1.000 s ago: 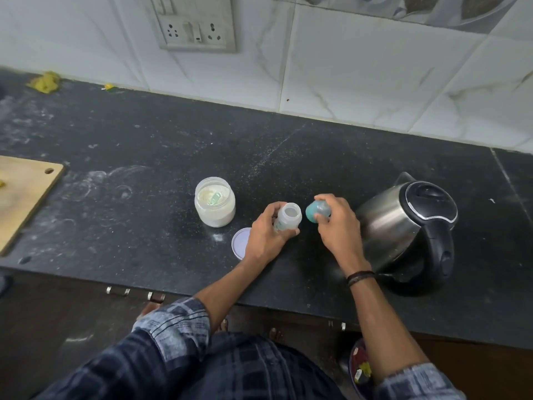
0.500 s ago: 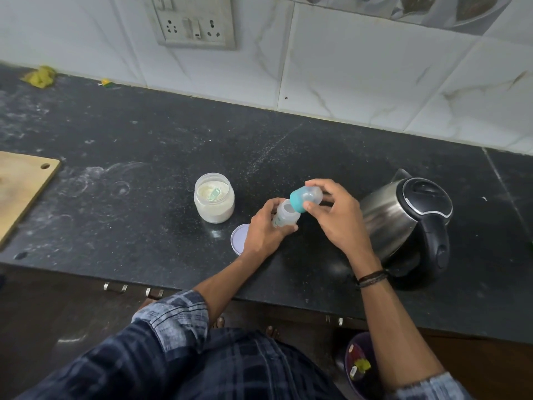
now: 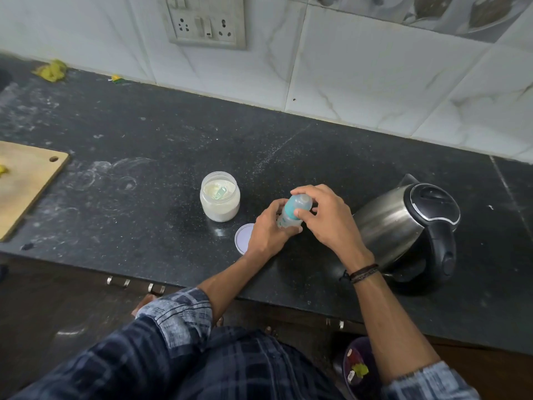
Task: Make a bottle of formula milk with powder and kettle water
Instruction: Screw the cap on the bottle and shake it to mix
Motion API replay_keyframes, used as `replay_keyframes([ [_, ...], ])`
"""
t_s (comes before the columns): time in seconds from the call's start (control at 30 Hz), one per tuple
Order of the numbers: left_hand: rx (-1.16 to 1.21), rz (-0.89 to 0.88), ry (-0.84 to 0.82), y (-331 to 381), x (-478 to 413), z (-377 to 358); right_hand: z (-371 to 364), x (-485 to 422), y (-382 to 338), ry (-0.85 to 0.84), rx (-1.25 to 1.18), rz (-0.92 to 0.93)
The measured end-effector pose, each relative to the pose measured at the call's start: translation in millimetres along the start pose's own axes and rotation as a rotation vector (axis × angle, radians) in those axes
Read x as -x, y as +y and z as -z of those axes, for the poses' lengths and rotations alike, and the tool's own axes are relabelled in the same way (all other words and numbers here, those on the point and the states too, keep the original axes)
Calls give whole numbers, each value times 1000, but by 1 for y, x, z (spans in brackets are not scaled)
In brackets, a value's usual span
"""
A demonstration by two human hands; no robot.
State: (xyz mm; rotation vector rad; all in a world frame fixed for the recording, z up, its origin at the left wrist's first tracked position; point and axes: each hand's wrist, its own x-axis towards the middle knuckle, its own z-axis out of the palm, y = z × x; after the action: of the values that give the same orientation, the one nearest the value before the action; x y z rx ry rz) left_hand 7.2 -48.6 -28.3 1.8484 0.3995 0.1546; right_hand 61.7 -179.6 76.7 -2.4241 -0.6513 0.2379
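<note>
Nearest to the camera is the person's checked shirt, and from it both forearms reach over the front edge of the black stone desk (image 3: pixel 121 215). The left hand (image 3: pixel 268 229) is wrapped around the body of the small baby bottle (image 3: pixel 285 219), which is near the front of the desk, between the powder jar and the kettle. The right hand (image 3: pixel 326 217) holds the teal cap (image 3: pixel 300 204) on the top of the bottle, with its fingers (image 3: pixel 302 215) closed around it. It looks like the cap is being put on or screwed tight, but if it is already fully closed cannot be told. The bottle's contents are mostly hidden by the hands, so the level of milk inside is not clear.

Just left of the left hand, the white lid (image 3: pixel 242 239) of the jar lies flat on the desk. A little further back stands the open powder jar (image 3: pixel 220 201), with a scoop resting in the powder. To the right is the steel electric kettle (image 3: pixel 403 226), with its lid shut.

As a judgement, the filling with powder and water seems finished. What is left is probably to tighten the cap, shake the bottle, and close the jar again.
</note>
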Motion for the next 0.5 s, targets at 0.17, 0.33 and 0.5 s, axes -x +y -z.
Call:
replay_keyframes([
  [0.17,-6,-1,-2,0,0,0,-1,-3,-1,-2,45,10],
  [0.33,-8,-6,0,0,-1,1,-3,-2,-2,27,111,29],
  [0.5,-10,7,0,2,0,1,-1,-1,-3,12,131,-10],
])
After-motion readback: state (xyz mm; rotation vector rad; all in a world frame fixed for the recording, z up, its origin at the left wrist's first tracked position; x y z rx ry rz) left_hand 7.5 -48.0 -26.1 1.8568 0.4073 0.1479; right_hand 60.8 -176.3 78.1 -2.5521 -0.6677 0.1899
